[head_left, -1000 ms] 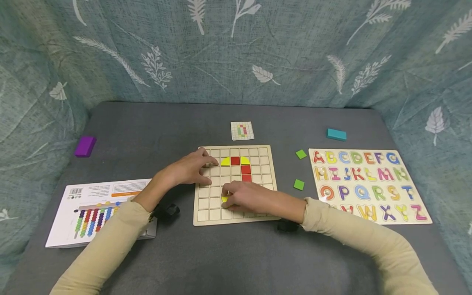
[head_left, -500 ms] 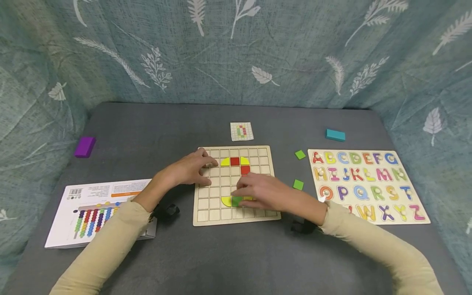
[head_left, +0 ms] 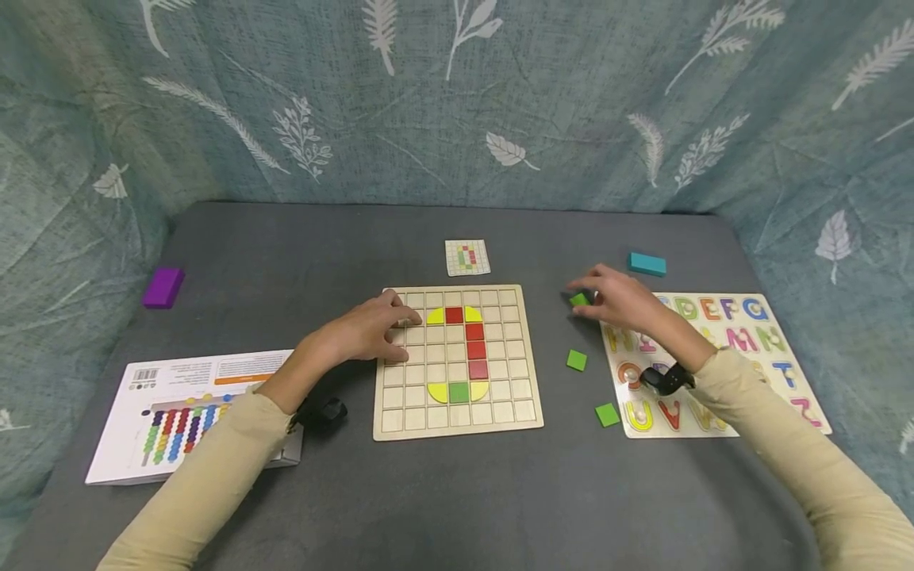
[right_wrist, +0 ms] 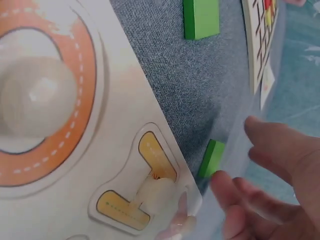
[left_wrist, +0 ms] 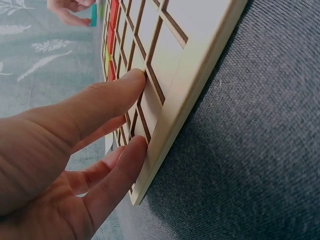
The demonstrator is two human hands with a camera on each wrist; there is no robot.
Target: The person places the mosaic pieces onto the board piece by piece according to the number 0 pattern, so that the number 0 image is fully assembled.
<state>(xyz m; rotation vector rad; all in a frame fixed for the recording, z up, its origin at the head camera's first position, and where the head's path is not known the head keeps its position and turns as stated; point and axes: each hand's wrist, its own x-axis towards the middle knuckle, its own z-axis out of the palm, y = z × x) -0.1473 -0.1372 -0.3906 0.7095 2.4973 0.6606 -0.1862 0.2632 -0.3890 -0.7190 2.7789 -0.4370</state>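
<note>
My left hand point(head_left: 367, 327) rests on the left side of a wooden grid board point(head_left: 505, 390), its fingertips touching the surface and frame in the left wrist view. Set in the grid are several red tiles point(head_left: 475, 350), a green tile point(head_left: 458, 392) and yellow rounded corner tiles point(head_left: 437, 392), which form a partial ring. At the right, my right hand point(head_left: 623, 297) reaches over a loose green square tile point(head_left: 578, 300). Its thumb and fingers stand apart around that tile point(right_wrist: 212, 157), with one fingertip right at its edge in the right wrist view.
Two more green tiles point(head_left: 576, 360) lie between the grid and an alphabet puzzle board point(head_left: 703, 427). Behind the grid is a small pattern card point(head_left: 467, 258). A teal block point(head_left: 647, 264) stands back right, a purple block point(head_left: 163, 288) far left, and a printed box point(head_left: 182, 379) at left.
My right hand has left the lower part of the grid and swung right to the far loose green tile, uncovering a third red tile in the column. My left hand has stayed put.
</note>
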